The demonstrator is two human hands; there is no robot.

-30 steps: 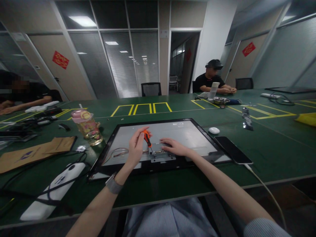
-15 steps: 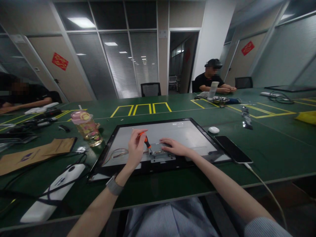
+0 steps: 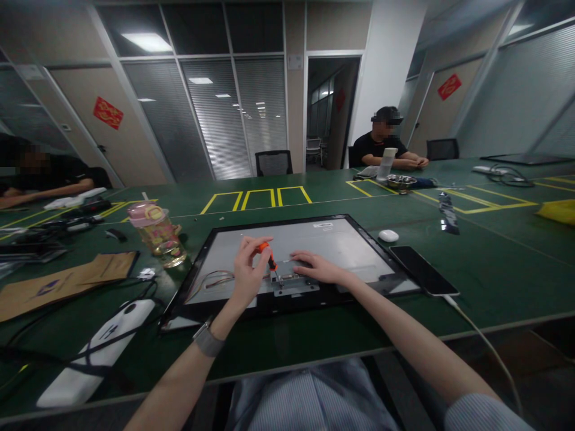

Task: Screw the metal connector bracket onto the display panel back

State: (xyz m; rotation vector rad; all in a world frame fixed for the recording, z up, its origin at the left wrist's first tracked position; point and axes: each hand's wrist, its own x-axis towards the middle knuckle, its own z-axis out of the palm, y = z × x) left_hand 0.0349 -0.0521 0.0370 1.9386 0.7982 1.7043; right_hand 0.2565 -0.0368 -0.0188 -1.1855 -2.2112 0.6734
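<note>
An orange-and-black screwdriver [image 3: 272, 261] is held at its handle by the fingers of my left hand [image 3: 246, 270]. It leans, and its tip points down at the left end of a small metal bracket [image 3: 296, 289]. That bracket is at the near edge of a flat display panel [image 3: 287, 236] with a grey back and a black frame, lying on the table. My right hand [image 3: 320, 267] lies over the right part of the bracket, fingers stretched out. Thin wires [image 3: 211, 278] run across the panel to the left of the bracket.
Left of the panel stand a pink-lidded bottle [image 3: 159, 233], a brown paper bag [image 3: 67, 284] and a white power strip [image 3: 99, 353] with black cables. On the right are a phone [image 3: 422, 270] on a cable and a white earbud case [image 3: 389, 236]. Two people sit across the table.
The screwdriver's handle has turned slightly and moved a little to the right in my left fingers. My right hand has stayed in place.
</note>
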